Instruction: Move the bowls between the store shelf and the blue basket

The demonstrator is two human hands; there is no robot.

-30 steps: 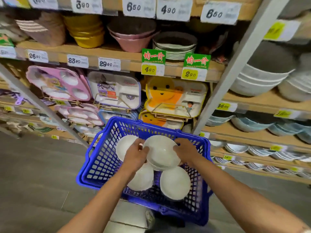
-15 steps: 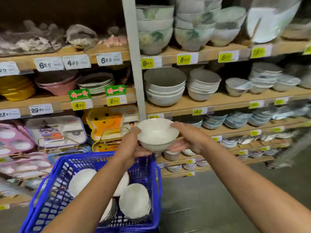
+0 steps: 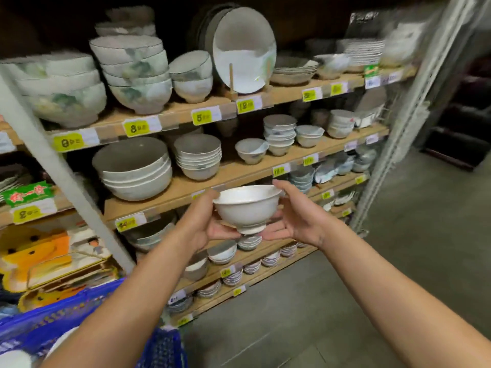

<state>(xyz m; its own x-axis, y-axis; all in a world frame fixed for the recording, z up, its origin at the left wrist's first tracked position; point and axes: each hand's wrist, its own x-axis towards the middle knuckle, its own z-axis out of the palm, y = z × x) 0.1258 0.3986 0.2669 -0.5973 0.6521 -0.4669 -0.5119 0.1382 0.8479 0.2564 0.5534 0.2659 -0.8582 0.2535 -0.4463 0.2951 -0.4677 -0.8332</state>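
I hold a white footed bowl (image 3: 247,207) upright between both hands, in front of the wooden store shelf (image 3: 186,188). My left hand (image 3: 202,221) grips its left side with the thumb at the rim and fingers under the foot. My right hand (image 3: 295,216) cups its right side, thumb on the rim. The blue basket (image 3: 53,314) sits at the bottom left, partly behind my left forearm, with white bowls (image 3: 16,359) showing inside it.
Stacks of grey and white bowls (image 3: 135,168) fill the shelves, with yellow price tags along the edges. A grey upright post (image 3: 53,160) crosses the left side. Children's trays (image 3: 39,256) stand at the lower left. Grey floor (image 3: 398,261) lies to the right.
Both hands lifted the white bowl out of the basket and carried it up and right toward the bowl shelves. The view swung right, leaving the basket at the bottom left.
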